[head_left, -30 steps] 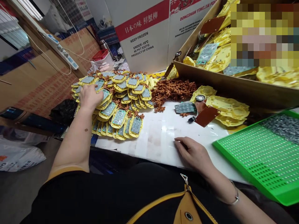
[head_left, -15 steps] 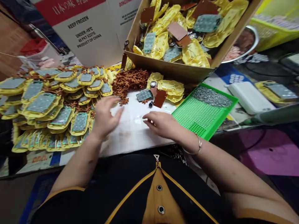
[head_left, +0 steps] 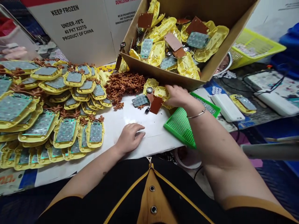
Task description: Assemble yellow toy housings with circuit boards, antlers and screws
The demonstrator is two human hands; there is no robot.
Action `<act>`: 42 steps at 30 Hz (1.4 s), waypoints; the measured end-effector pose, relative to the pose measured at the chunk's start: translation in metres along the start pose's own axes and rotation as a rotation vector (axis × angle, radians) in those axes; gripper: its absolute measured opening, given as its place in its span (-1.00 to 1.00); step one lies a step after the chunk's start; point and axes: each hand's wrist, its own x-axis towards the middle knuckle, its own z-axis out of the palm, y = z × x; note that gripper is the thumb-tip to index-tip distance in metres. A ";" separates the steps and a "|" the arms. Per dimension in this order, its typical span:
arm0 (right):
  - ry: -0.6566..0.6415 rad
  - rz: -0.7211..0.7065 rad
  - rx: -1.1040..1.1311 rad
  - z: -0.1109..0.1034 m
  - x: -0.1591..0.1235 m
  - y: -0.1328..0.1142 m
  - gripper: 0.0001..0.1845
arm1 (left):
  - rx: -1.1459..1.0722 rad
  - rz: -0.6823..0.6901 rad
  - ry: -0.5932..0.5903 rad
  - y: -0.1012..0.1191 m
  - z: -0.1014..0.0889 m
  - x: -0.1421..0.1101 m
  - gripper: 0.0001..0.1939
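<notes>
Beside carton (head_left: 158, 75), yellow shell (head_left: 161, 91) lying crosswise, left hand (head_left: 129, 138) unclenched, right hand (head_left: 177, 96), grip hidden

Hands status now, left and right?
Left hand: open, loosely curved over the white tabletop, nothing visible in it.
Right hand: at the yellow shell; whether it grips can't be told.

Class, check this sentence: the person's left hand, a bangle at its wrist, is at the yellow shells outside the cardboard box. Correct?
Not the left hand: the head view shows the right hand, with a bangle at its wrist, at the yellow shells outside the cardboard box.
</notes>
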 end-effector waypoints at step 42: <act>0.130 -0.322 0.083 -0.023 -0.094 -0.093 -0.31 | -0.976 -0.417 -0.078 0.008 -0.054 -0.023 -0.46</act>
